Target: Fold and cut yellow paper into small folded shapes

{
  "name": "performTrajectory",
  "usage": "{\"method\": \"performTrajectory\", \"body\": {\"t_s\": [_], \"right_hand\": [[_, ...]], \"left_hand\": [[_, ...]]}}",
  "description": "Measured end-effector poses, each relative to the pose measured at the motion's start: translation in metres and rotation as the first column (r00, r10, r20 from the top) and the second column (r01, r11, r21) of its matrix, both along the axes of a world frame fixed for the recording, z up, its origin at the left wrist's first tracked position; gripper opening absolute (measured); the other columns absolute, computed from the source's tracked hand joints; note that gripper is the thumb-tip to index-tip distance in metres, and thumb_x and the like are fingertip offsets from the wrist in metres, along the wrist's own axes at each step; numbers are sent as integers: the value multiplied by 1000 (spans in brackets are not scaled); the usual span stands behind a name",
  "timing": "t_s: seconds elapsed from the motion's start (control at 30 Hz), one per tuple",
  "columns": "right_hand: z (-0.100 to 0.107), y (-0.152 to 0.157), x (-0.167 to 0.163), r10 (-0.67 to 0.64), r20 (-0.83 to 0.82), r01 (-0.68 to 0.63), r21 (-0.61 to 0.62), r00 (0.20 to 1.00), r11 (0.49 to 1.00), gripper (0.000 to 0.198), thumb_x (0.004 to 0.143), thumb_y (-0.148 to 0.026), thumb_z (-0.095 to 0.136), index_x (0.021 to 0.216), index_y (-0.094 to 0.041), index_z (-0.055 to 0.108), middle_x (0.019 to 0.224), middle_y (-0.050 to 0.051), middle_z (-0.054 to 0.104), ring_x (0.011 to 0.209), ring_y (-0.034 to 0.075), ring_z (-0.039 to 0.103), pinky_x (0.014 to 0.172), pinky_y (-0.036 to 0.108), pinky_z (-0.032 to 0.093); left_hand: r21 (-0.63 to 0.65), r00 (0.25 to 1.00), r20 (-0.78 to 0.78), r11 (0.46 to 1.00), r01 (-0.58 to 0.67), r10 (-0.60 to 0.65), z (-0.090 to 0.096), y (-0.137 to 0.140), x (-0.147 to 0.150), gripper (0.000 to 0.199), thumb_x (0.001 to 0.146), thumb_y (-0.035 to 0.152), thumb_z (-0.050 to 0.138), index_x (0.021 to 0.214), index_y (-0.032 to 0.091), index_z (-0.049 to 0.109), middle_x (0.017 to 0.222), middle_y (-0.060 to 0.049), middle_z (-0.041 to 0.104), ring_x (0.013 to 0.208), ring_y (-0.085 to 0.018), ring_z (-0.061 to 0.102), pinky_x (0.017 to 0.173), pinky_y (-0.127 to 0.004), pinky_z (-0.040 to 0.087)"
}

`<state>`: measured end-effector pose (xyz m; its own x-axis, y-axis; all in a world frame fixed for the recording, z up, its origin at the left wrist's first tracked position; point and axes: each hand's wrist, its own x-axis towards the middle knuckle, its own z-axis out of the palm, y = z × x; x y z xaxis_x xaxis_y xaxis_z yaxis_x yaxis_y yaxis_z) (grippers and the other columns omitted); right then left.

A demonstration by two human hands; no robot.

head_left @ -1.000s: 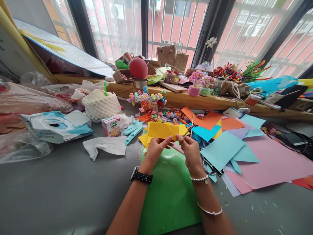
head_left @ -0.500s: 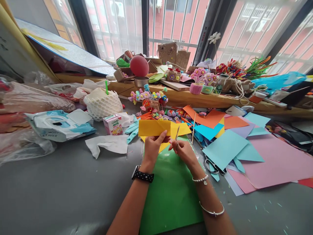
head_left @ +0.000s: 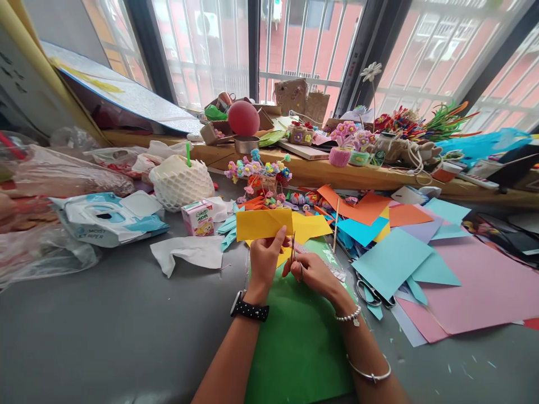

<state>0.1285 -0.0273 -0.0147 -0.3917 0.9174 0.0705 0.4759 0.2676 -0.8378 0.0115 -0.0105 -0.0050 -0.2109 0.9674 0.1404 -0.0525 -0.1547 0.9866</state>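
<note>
My left hand pinches a folded yellow piece of paper by its right end, holding it up above the table. In my right hand is a small pair of scissors, its blades pointing up and lying at the right edge of the yellow paper. Whether the blades bite into the paper I cannot tell. Beneath both hands lies a green sheet, with more yellow paper at its far end.
Right of my hands lie turquoise paper, a pink sheet and another pair of scissors. On the left are a tissue, a small carton and a wipes pack. Pipe-cleaner flowers stand behind.
The scissors have moved left and turned more upright, coming to the right edge of the yellow paper. My left hand still holds the paper; the whole view has shifted slightly.
</note>
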Motion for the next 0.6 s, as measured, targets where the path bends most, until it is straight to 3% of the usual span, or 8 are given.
{"method": "performTrajectory", "body": {"t_s": [0.6], "right_hand": [[-2,-1,-1,-20,-20,21,43,1000,999,70,65,-73,23,58,-15,62,46,-1,43,46,10,40,45,22,29]], "left_hand": [[-40,999,37,999,27,-26,1,-4,1,31,65,40,57,55,11,60,57,-6,63,54,-12,57,51,-20,42]]}}
